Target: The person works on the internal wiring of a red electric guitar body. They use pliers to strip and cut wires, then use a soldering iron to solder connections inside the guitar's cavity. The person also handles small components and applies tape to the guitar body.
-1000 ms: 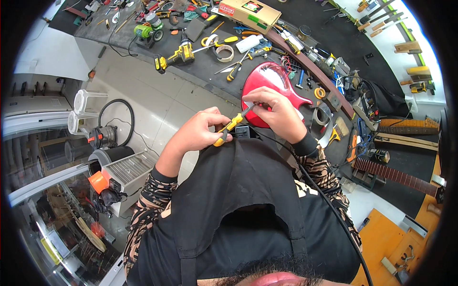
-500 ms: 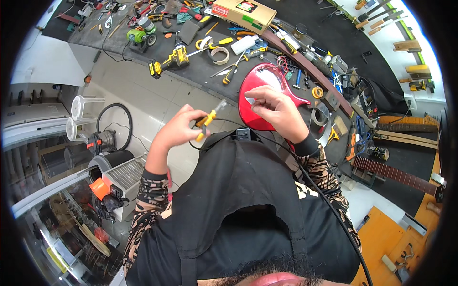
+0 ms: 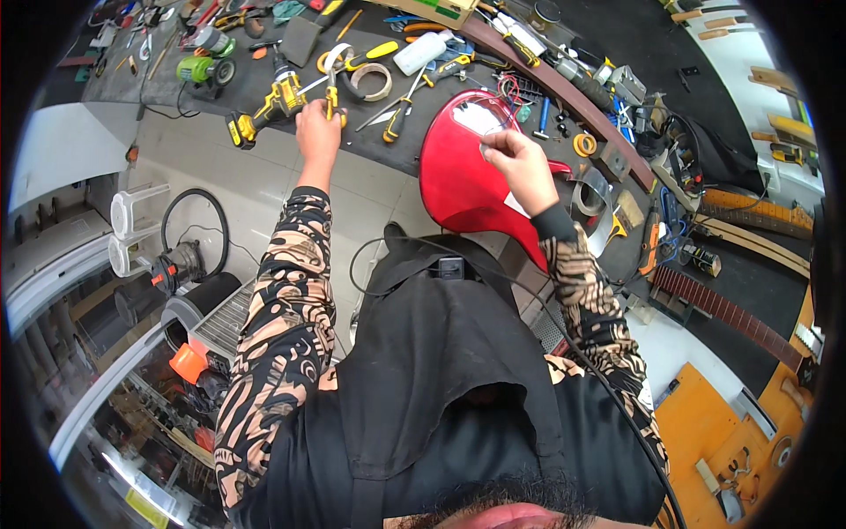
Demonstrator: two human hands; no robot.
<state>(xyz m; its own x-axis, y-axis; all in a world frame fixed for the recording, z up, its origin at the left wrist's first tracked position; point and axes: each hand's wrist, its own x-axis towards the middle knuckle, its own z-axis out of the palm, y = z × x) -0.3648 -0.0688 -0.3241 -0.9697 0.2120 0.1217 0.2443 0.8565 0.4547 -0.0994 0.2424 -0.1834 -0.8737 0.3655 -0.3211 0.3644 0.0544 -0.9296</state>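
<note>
My left hand point(image 3: 319, 134) reaches over the near edge of the bench, its fingers closed on a small yellow-handled tool point(image 3: 332, 99) that looks like pliers. The tool's tip lies close to a roll of tape and the cordless drill point(image 3: 275, 99). Over a glossy red guitar body point(image 3: 449, 167), my right hand point(image 3: 522, 169) holds its thumb and fingers pinched together. Whatever sits in that pinch, if anything, is too small to name. The guitar body overhangs the bench edge in front of me, with a pale patch of glare near its top.
A tan tape roll point(image 3: 372, 81), a yellow-and-black screwdriver point(image 3: 397, 122) and a white bottle point(image 3: 421, 53) lie between my hands. A green bench grinder point(image 3: 204, 69) stands at the left. Guitar necks point(image 3: 731, 313) rest at the right. A black cable point(image 3: 599, 375) runs over my body.
My left hand has moved away from me and to the left, carrying the yellow-handled tool from above my lap to the bench. My right hand stays pinched over the guitar body, shifting slightly away from me.
</note>
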